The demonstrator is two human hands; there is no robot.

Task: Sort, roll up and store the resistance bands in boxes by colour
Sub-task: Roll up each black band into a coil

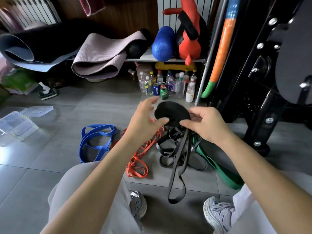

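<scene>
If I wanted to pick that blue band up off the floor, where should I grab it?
Probably pinch the blue band at its left bend, coming down from above on the left. There its strands bunch together on open floor, while its right edge lies close beside the orange band.

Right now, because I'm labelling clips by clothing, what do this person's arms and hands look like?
The left forearm and right forearm are bare to the frame's edge, with no sleeves showing. The left hand and right hand are ungloved; no watch, bracelet or ring shows on the wrists or visible fingers.
</scene>
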